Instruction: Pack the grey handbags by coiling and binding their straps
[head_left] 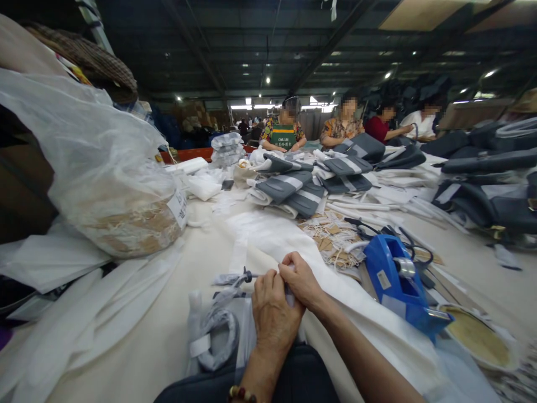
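Note:
My left hand [273,313] and my right hand [300,280] meet at the near edge of the table, fingers curled and pinched together on a small clear plastic packet [235,277] with a dark metal fitting at its end. A coiled grey strap in a plastic bag [216,336] lies just left of my left hand. White fabric [268,235] stretches away in front of both hands.
A blue tape dispenser [396,280] sits right of my hands, with a roll of tape [478,336] nearer. Paper tags [331,240] lie beyond. A large plastic sack of tags [109,184] stands left. Grey bags [293,187] pile mid-table. Several people sit at the far end.

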`<state>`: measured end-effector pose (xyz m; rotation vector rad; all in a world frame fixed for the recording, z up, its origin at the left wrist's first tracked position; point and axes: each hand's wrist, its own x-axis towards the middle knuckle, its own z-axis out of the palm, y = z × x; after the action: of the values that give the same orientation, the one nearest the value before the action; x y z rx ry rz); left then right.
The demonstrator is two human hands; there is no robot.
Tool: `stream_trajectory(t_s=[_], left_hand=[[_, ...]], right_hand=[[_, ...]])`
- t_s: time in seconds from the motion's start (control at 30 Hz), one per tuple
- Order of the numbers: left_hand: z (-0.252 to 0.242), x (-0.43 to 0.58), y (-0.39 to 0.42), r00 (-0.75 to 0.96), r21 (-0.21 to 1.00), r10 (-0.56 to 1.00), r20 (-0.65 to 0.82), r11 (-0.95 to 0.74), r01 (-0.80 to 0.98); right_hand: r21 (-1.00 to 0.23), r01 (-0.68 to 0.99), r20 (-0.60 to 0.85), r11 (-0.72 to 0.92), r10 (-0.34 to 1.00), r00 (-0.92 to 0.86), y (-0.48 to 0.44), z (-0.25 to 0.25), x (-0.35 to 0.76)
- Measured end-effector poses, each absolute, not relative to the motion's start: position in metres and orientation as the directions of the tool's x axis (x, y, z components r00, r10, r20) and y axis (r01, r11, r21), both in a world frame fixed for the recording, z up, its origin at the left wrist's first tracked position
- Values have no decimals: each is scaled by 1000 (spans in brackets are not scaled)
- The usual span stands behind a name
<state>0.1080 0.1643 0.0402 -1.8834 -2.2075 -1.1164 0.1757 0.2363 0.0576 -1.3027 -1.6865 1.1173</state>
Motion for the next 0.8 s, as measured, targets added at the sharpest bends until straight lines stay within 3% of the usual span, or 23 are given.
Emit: stream_trajectory(t_s=[0.43, 0.63, 0.8], left_hand=[[33, 104, 156, -175, 479, 872, 457, -75, 875], [30, 105, 151, -96, 358, 772, 629, -177, 917], [28, 100, 150, 63, 272, 752, 656, -314, 910]], right_hand=[[-959, 281, -48, 46, 946, -319, 246, 48, 166], [-969, 247, -90, -6, 940, -330, 250, 57, 167], [-971, 232, -142, -64, 931, -337, 251, 59, 169]])
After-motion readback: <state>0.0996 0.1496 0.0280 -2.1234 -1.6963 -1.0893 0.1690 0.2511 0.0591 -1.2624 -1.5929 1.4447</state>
